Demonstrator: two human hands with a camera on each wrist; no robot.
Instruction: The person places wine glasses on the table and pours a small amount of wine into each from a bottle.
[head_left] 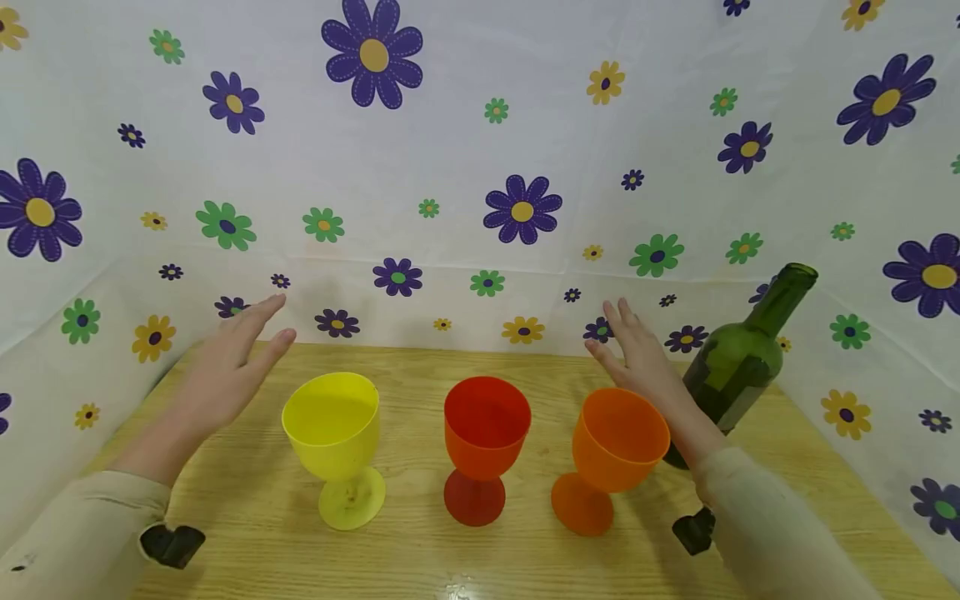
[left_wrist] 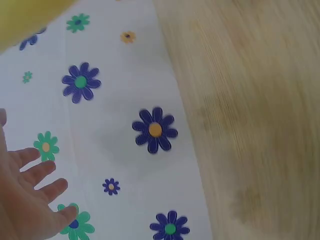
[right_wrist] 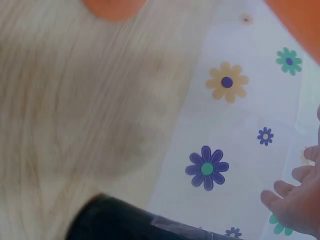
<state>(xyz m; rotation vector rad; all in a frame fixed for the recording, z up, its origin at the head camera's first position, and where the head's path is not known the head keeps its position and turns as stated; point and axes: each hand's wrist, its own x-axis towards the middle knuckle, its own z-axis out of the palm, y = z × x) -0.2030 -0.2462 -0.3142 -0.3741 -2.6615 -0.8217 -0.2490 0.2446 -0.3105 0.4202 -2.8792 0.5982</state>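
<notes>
Three plastic goblets stand in a row on the wooden table: a yellow goblet (head_left: 333, 433) at left, a red goblet (head_left: 486, 433) in the middle, an orange goblet (head_left: 618, 442) at right. Left of the yellow one, my left hand (head_left: 228, 367) hovers with fingers extended and holds nothing. My right hand (head_left: 645, 358) is raised behind the orange goblet, its fingers also extended, nothing in them. Just right of that hand stands a green glass bottle (head_left: 738, 358), partly hidden by the forearm. In the right wrist view the bottle's dark base (right_wrist: 115, 220) shows at the bottom.
The wooden table (head_left: 405, 550) ends at a white cloth (head_left: 442, 150) printed with purple, green and yellow flowers, which hangs behind and along both sides. A dark wrist-worn device (head_left: 172, 546) sits at the left cuff, another device (head_left: 694, 531) at the right.
</notes>
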